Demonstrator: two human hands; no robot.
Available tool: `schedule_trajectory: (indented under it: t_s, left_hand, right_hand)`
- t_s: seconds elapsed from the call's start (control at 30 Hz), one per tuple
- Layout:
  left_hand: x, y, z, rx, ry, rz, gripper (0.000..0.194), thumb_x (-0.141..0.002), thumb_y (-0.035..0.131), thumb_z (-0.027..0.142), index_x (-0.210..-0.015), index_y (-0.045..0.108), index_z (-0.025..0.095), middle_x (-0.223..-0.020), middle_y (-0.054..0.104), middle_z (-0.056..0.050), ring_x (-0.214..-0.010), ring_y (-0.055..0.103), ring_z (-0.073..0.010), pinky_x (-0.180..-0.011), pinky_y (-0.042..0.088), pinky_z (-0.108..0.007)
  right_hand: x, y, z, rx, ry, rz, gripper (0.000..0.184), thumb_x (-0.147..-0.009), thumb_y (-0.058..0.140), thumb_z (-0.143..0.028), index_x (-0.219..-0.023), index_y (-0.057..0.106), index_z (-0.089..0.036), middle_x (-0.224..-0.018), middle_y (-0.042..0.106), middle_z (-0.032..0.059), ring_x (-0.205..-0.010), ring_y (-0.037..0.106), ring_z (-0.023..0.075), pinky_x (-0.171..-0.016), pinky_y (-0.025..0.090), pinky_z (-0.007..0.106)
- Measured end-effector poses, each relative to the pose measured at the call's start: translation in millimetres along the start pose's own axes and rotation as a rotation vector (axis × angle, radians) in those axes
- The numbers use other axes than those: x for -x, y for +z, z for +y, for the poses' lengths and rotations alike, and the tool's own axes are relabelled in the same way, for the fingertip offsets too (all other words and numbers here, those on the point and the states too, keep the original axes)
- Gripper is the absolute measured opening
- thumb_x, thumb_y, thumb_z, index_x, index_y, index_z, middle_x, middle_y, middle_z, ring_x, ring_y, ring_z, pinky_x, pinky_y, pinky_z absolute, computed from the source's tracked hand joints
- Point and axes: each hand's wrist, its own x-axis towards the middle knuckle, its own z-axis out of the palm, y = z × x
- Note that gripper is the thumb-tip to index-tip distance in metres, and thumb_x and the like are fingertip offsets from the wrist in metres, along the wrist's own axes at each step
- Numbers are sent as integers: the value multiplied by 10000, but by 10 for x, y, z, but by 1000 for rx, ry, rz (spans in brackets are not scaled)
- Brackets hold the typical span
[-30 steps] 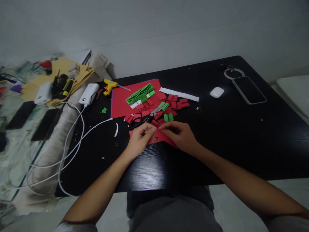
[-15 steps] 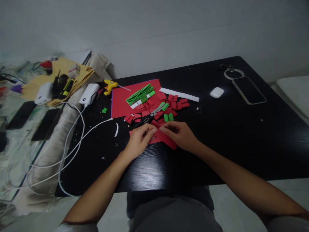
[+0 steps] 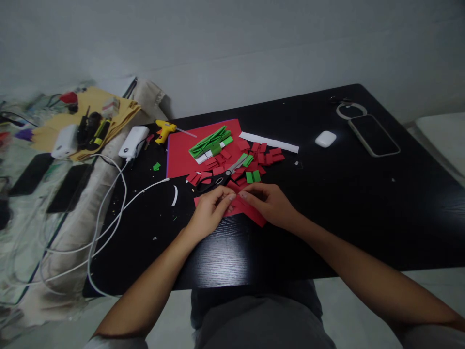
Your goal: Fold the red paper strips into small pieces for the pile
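My left hand (image 3: 209,209) and my right hand (image 3: 274,204) meet over the near part of the table, thumbs and fingertips pinched together. Between them is red paper (image 3: 255,214), part of it sticking out below my right fingers. The exact fold at the fingertips is too small to make out. Just beyond my hands lie black-handled scissors (image 3: 220,180), blades pointing away to the right. Around them are several small folded red paper pieces (image 3: 262,156) and a few folded green pieces (image 3: 253,176).
Behind lie a red sheet (image 3: 178,157), folded green strips (image 3: 210,143) and a white strip (image 3: 271,142). A yellow glue gun (image 3: 165,131), a white power bank (image 3: 133,142) and its cable are left; a white earbud case (image 3: 326,139) and a phone (image 3: 374,135) are right.
The red paper's lower right corner sits very slightly lower. Both hands keep their pinch in nearly the same place; the whole view has shifted a little.
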Motion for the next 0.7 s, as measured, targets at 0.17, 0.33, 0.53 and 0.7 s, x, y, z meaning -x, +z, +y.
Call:
schedule_trajectory:
  t_s: [0.17, 0.33, 0.53, 0.7]
  left_hand:
    - [-11, 14, 5, 59, -25, 25, 257, -988, 606, 426, -952, 666, 179, -711, 680, 5, -649, 665, -130, -664, 539, -241]
    - [-42, -5, 59, 173, -109, 0, 292, -928, 687, 454, -915, 677, 162, -685, 697, -10, -617, 672, -134, -626, 554, -242]
    - [-74, -16, 39, 239, -170, -59, 366, -915, 689, 511, -857, 689, 150, -625, 686, -8, -514, 642, -116, -536, 524, -220]
    - [-88, -26, 1, 250, -196, -83, 376, -888, 723, 518, -887, 701, 143, -638, 704, -19, -535, 668, -134, -538, 543, -232]
  right_hand:
    - [-2, 10, 41, -74, 31, -28, 208, -789, 809, -326, -946, 758, -199, -930, 793, 45, -845, 740, 195, -809, 585, 331]
    - [-16, -6, 75, -102, 45, -30, 202, -779, 820, -317, -934, 764, -202, -914, 795, 40, -860, 753, 198, -837, 604, 341]
    - [-9, -6, 82, -95, 26, -51, 211, -789, 818, -283, -975, 759, -205, -896, 794, 26, -837, 764, 185, -817, 606, 318]
    - [-11, 8, 94, -105, 16, -43, 230, -778, 831, -297, -967, 748, -196, -876, 792, 28, -821, 769, 189, -819, 615, 327]
